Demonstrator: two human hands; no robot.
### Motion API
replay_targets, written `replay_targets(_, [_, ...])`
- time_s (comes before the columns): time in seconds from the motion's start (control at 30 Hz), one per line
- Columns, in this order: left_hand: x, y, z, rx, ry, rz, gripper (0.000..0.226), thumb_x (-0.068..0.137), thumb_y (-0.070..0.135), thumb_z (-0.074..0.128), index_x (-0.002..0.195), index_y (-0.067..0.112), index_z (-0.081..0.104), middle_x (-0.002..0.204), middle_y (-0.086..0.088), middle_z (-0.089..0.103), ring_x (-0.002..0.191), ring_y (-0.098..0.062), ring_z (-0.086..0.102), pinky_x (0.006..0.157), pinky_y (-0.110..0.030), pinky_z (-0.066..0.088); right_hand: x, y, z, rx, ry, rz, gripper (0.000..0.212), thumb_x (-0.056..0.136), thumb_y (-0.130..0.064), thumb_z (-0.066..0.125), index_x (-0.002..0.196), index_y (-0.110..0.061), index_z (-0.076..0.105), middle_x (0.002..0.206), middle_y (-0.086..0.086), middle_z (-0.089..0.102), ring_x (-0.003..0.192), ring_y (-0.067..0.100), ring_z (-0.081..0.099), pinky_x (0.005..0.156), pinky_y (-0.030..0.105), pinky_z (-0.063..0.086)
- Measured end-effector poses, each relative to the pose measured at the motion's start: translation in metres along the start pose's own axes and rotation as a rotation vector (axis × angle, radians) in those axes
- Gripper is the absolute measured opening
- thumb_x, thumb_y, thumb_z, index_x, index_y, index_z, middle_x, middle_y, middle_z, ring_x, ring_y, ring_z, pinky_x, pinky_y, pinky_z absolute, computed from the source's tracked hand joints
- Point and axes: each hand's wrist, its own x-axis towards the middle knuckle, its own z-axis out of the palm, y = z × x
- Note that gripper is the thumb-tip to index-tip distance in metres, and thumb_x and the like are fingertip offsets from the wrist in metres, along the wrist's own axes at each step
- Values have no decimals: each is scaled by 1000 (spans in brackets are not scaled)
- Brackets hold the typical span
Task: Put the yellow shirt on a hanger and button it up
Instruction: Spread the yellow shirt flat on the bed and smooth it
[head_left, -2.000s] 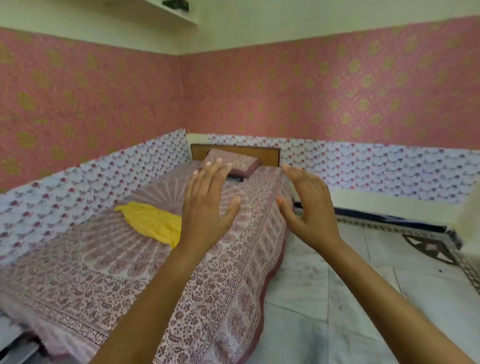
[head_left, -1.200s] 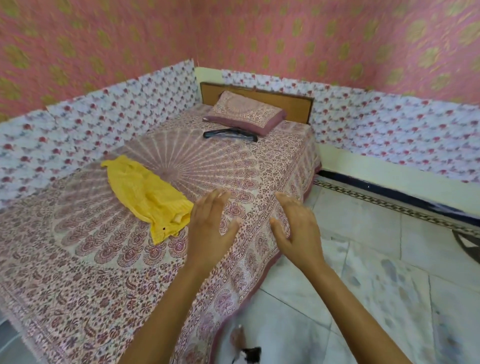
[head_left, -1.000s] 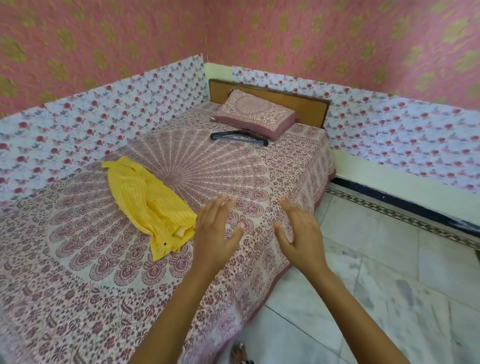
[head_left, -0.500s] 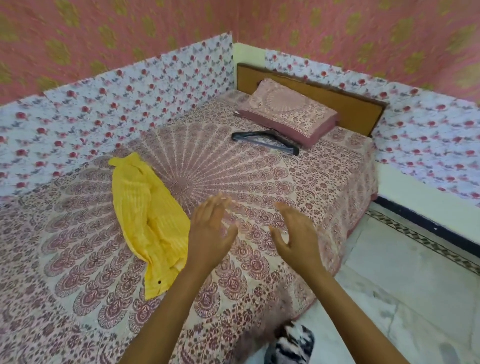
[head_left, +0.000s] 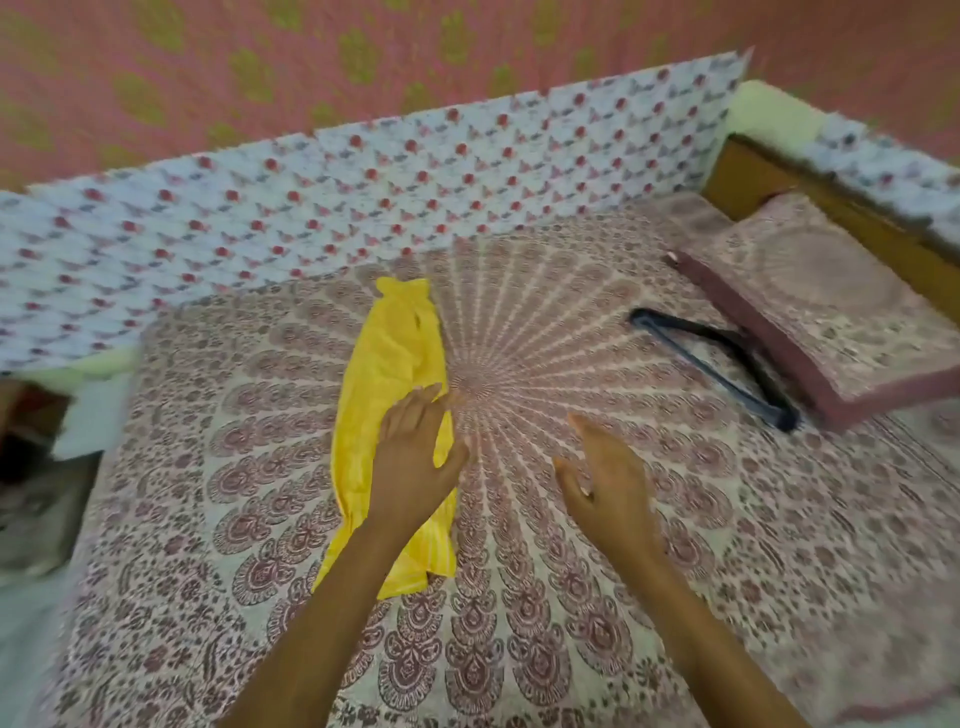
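The left hand (head_left: 415, 462) is hovering open over the lower half of the shirt (head_left: 387, 364), fingers straight and together, gripping nothing; whether the palm is touching the cloth cannot be told from this angle. The right hand (head_left: 605, 483) is also hanging open just beside it, fingers loosely spread over the bare sheet and holding nothing. The shirt is lying on the bed (head_left: 571, 597) as a long, crumpled yellow strip, bunched and folded on itself, so the collar and button placket are not showing. The hanger (head_left: 709, 368) is lying flat well apart to the right, against the near edge of the pillow (head_left: 821, 306), and nothing is touching it. By the look of things, the person is only reaching for the shirt, so the task is barely starting. The next move is probably calling for a pinch on the cloth, a lift and a shake to open it out and find the collar, and then a reach across the bed for the hanger.
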Motion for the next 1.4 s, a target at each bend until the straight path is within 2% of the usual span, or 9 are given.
replay_targets(0.23, [24, -66, -8, 36, -16, -159, 61, 82, 54, 36, 127, 18, 54, 140, -2, 47, 132, -26, 40, 107, -49, 34, 73, -25, 46, 77, -112, -119, 70, 86, -56, 22, 138, -12, 39, 139, 9, 48, 129, 23, 44, 107, 37, 30])
replay_targets(0.37, [52, -111, -13, 10, -32, -205, 61, 81, 54, 35, 126, 17, 54, 137, -4, 49, 129, -26, 43, 105, -48, 37, 116, -48, 77, 97, -165, -140, 55, 90, -39, 36, 137, -11, 39, 138, 10, 49, 128, 24, 46, 102, 29, 27])
replay_targets(0.57, [111, -185, -2, 17, -65, -268, 59, 80, 51, 38, 123, 16, 56, 131, -5, 54, 116, -29, 53, 96, -48, 45, 185, -59, 135, 90, -229, -163, 54, 89, -39, 39, 136, -13, 42, 135, 8, 53, 123, 24, 49, 101, 32, 35])
replay_targets(0.8, [178, -278, 61, -44, -135, -450, 39, 89, 27, 58, 126, 16, 53, 133, -7, 54, 124, -27, 46, 99, -39, 39, 260, -28, 235, 82, -346, -159, 55, 87, -37, 40, 132, -7, 47, 131, 13, 55, 119, 30, 54, 100, 39, 41])
replay_targets(0.93, [213, -332, 118, -109, -155, -612, 36, 89, 28, 58, 124, 18, 55, 132, -8, 55, 121, -28, 51, 99, -41, 42, 300, -3, 293, 68, -414, -143, 50, 89, -30, 46, 134, -9, 44, 134, 11, 53, 122, 28, 52, 102, 37, 40])
replay_targets(1.03, [234, -355, 144, -79, -174, -706, 41, 92, 31, 53, 131, 20, 49, 138, -7, 49, 124, -28, 48, 99, -40, 40, 316, 7, 315, 55, -404, -154, 50, 88, -28, 47, 134, -10, 46, 134, 10, 54, 113, 29, 58, 99, 36, 41])
replay_targets(1.17, [266, -396, 189, -72, -237, -812, 57, 94, 33, 49, 143, 13, 30, 144, -15, 40, 129, -34, 41, 101, -44, 39, 344, 29, 360, 40, -446, -151, 48, 91, -23, 51, 137, -12, 41, 138, 7, 49, 126, 25, 47, 102, 33, 37])
replay_targets(1.3, [290, -415, 215, -120, -180, -922, 63, 87, 38, 59, 139, 10, 36, 131, -18, 52, 119, -35, 50, 91, -39, 42, 366, 36, 384, 85, -449, -172, 48, 91, -18, 51, 137, -10, 41, 140, 8, 47, 129, 24, 44, 105, 33, 34])
replay_targets(1.4, [302, -409, 221, -258, 15, -859, 37, 83, 24, 62, 117, 12, 59, 99, -9, 64, 93, -27, 60, 75, -30, 44, 383, 35, 401, 181, -400, -131, 43, 92, -18, 51, 133, -9, 45, 137, 9, 51, 126, 24, 48, 104, 34, 37])
